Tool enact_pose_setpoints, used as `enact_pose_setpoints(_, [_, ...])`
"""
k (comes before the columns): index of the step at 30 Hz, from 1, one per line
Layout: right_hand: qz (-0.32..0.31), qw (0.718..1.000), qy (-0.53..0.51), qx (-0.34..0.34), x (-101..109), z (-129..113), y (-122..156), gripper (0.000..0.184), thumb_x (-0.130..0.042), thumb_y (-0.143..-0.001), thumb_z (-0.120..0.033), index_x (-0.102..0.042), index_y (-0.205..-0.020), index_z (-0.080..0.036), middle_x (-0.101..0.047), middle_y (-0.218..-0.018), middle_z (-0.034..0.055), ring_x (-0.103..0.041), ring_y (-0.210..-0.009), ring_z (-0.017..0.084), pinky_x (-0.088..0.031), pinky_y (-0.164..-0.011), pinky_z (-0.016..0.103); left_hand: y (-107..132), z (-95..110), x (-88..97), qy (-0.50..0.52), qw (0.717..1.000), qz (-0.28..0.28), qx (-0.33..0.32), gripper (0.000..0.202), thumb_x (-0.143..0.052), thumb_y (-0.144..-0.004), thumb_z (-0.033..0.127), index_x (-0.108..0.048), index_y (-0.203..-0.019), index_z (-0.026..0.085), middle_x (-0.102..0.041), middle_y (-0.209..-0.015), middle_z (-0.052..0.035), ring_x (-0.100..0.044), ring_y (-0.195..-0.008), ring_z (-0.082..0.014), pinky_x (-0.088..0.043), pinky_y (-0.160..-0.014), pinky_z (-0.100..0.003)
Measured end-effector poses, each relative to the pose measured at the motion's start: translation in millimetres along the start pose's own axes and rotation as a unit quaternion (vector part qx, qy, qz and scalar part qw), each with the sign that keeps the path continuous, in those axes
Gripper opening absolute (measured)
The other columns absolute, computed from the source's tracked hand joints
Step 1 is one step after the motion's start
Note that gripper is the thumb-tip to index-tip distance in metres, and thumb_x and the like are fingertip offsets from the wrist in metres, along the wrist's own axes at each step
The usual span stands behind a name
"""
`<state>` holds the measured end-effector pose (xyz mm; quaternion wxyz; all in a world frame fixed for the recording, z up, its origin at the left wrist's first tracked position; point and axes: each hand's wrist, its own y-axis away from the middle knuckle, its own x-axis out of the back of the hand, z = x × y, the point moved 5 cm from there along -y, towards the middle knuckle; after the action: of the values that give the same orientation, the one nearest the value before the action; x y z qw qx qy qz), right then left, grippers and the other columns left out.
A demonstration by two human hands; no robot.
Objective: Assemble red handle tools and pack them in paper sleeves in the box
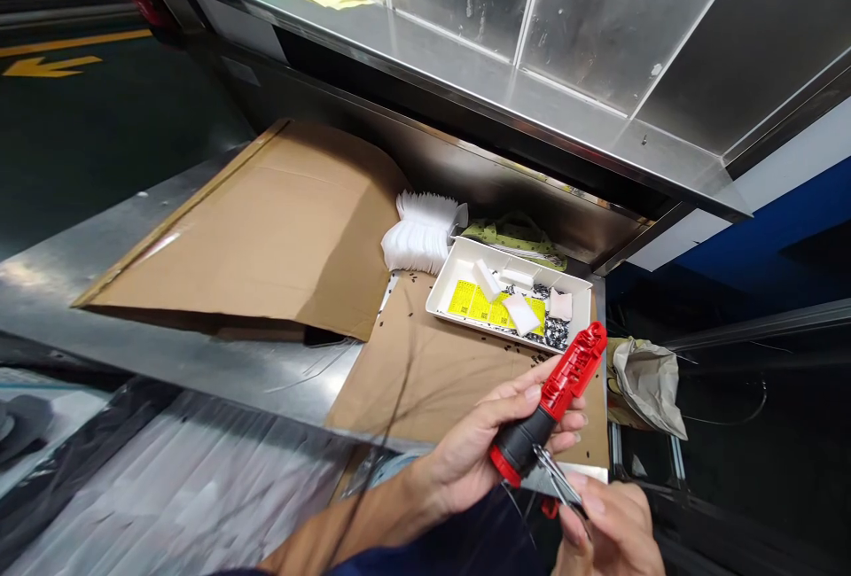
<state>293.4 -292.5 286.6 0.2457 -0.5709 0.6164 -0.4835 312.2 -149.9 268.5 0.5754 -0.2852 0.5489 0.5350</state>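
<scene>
Left hand (479, 443) clasping red tool handle (565, 390)

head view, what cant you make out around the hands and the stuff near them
Head view, tip of the metal tool: hidden by the right hand.
Head view, the right arm: cut off by the bottom edge.
Head view, dark specks on the cardboard: too small to identify.
Head view, print on the yellow sheet: too small to read.
</scene>
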Motion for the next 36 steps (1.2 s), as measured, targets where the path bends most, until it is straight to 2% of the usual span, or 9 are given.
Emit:
enact_pose_setpoints(3, [0.031,0.999,0.017,-0.015,15,7,10,0.007,-0.072,-0.090,-0.020,-0.066,-0.088,-0.019,-0.072,-0.074,0.0005,-0.066,-0.061,0.014,-0.045,-0.050,0.025,-1,1,-0.1,0.001,1.000,-0.005,-0.009,0.049,-0.085,-0.077,0.027,-0.073,-0.124,0.019,-0.078,-0.109,-0.0111,-0.075,-0.095,-0.0173,-0.059,-0.087,-0.025])
enact_pose_setpoints(5, [0.024,0.999,0.015,-0.020,17,8,11,0.008,-0.073,-0.089,-0.021,-0.067,-0.089,-0.018,-0.072,-0.077,0.0016,-0.066,-0.065,0.015,-0.046,-0.052,0.026,-2,3,-0.6,0.003,1.000,-0.010,-0.017,0.048,-0.084,-0.078,0.027,-0.073,-0.124,0.018,-0.078,-0.110,-0.0114,-0.074,-0.095,-0.0167,-0.059,-0.088,-0.024])
enact_pose_setpoints(9, [-0.006,0.999,0.005,-0.050,4,3,1,0.010,-0.074,-0.087,-0.017,-0.067,-0.094,-0.015,-0.073,-0.083,0.0031,-0.068,-0.074,0.015,-0.052,-0.059,0.027,-3,4,-2.0,0.001,1.000,-0.019,-0.018,0.045,-0.082,-0.081,0.027,-0.073,-0.124,0.019,-0.078,-0.108,-0.0112,-0.075,-0.095,-0.0163,-0.059,-0.087,-0.024])
enact_pose_setpoints(13, [-0.015,0.999,0.007,-0.042,-6,-4,-8,0.009,-0.073,-0.088,-0.015,-0.067,-0.094,-0.015,-0.074,-0.083,0.0023,-0.068,-0.074,0.015,-0.053,-0.059,0.026,-2,4,-1.2,-0.001,1.000,-0.007,-0.015,0.045,-0.083,-0.080,0.026,-0.073,-0.124,0.020,-0.078,-0.110,-0.0110,-0.075,-0.096,-0.0166,-0.059,-0.088,-0.024])
enact_pose_setpoints(20, [-0.035,0.998,0.014,-0.060,-6,-4,-10,0.007,-0.071,-0.089,-0.013,-0.066,-0.093,-0.016,-0.075,-0.083,0.0024,-0.069,-0.074,0.015,-0.053,-0.061,0.026,-3,2,0.4,0.003,1.000,0.010,-0.005,0.050,-0.085,-0.077,0.025,-0.072,-0.126,0.019,-0.077,-0.115,-0.0115,-0.075,-0.097,-0.0175,-0.059,-0.089,-0.025])
enact_pose_setpoints(29, [-0.027,0.998,0.005,-0.055,-10,-4,-12,0.007,-0.072,-0.090,-0.018,-0.065,-0.092,-0.016,-0.075,-0.080,0.0017,-0.069,-0.067,0.014,-0.052,-0.058,0.025,-3,1,-1.7,0.001,1.000,-0.001,-0.002,0.043,-0.078,-0.084,0.023,-0.071,-0.127,0.018,-0.078,-0.111,-0.0116,-0.074,-0.099,-0.0172,-0.056,-0.092,-0.026])
enact_pose_setpoints(33, [-0.006,0.999,-0.006,-0.049,-8,-1,-9,0.007,-0.071,-0.091,-0.016,-0.064,-0.089,-0.016,-0.074,-0.077,0.0005,-0.069,-0.063,0.013,-0.050,-0.054,0.023,-4,1,-1.7,0.005,1.000,-0.021,-0.002,0.043,-0.074,-0.087,0.022,-0.069,-0.129,0.017,-0.077,-0.110,-0.0123,-0.073,-0.099,-0.0178,-0.056,-0.092,-0.028])
enact_pose_setpoints(36, [0.048,0.997,-0.007,-0.053,7,7,-2,0.008,-0.071,-0.090,-0.021,-0.064,-0.088,-0.018,-0.072,-0.073,0.0007,-0.063,-0.058,0.013,-0.045,-0.048,0.024,-5,0,-1.0,0.012,1.000,-0.022,0.008,0.043,-0.073,-0.088,0.021,-0.068,-0.130,0.016,-0.077,-0.112,-0.0124,-0.073,-0.098,-0.0182,-0.055,-0.093,-0.029])
